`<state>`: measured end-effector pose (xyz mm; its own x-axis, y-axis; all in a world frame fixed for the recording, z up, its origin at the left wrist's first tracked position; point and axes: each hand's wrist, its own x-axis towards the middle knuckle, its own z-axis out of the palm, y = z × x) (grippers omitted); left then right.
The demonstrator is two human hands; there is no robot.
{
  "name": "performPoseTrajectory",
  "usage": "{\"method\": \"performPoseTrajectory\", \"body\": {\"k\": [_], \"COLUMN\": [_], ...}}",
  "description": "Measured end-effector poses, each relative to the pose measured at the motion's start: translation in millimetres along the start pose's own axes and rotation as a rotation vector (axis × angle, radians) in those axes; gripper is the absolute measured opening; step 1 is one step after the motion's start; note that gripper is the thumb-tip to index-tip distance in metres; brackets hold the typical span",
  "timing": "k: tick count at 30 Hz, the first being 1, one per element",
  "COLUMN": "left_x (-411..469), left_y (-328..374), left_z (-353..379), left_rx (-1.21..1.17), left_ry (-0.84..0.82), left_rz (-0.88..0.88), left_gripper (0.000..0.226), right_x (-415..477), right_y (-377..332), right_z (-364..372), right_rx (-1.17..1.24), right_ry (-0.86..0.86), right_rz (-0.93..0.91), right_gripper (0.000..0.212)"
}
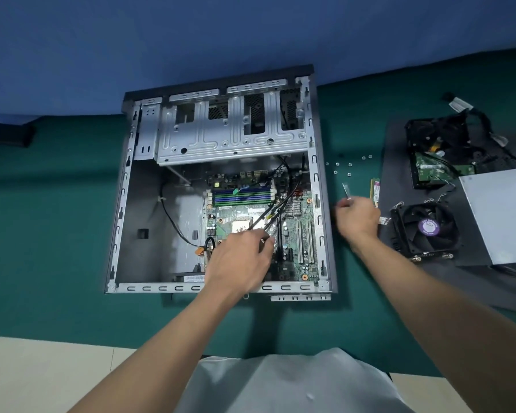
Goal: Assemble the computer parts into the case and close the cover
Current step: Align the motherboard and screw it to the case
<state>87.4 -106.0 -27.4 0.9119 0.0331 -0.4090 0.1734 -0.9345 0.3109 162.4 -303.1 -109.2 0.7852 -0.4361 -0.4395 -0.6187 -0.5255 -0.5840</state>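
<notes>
Reaching into the open grey metal computer case (149,288), the left hand (239,257) hangs palm-down over the green motherboard (303,231). Its fingertips pinch the thin black cables (276,207) that cross the board diagonally. The right hand (358,217) is outside the case's right wall, above the green-covered table (57,234), with its fingers curled. It is too blurred to tell whether it holds anything. Small silver screws (349,165) lie scattered beyond it, and a black cooler fan (426,228) sits on the dark mat (393,162).

Motherboard (295,234) in case (149,288), cables (280,204) across it — both under left fingers (264,235). Screws (349,164) beyond right fingers (344,204); RAM stick (376,189) just right; cooler fan (428,228) further right.
</notes>
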Motion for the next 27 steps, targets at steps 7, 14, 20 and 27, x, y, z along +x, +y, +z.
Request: {"method": "performPoseTrajectory", "body": {"k": [7,14,20,27], "left_x": [6.1,7.0,14.3,19.6], "left_y": [29.3,49.1,33.3,29.4], "left_z": [-38.2,-57.1,-51.8,-44.7], "left_rx": [-0.983,-1.358,-1.438,-1.454], "left_ry": [0.090,0.031,0.020,-0.021], "left_rz": [-0.059,-0.007,-0.142,-0.201], "left_gripper": [0.015,0.016,0.012,0.014], "right_x": [-52.8,-96.5,-103.1,-110.5], "right_y": [-58.2,-82.6,-76.8,-74.6], "right_z": [-64.5,-58.6,-37.8,-28.4], "right_rx": [0.902,0.879,0.705,0.471], "right_ry": [-0.306,-0.365,-0.277,-0.094], "right_rz": [-0.084,-0.222,-0.280,-0.342], "right_gripper": [0.015,0.019,0.015,0.007]}}
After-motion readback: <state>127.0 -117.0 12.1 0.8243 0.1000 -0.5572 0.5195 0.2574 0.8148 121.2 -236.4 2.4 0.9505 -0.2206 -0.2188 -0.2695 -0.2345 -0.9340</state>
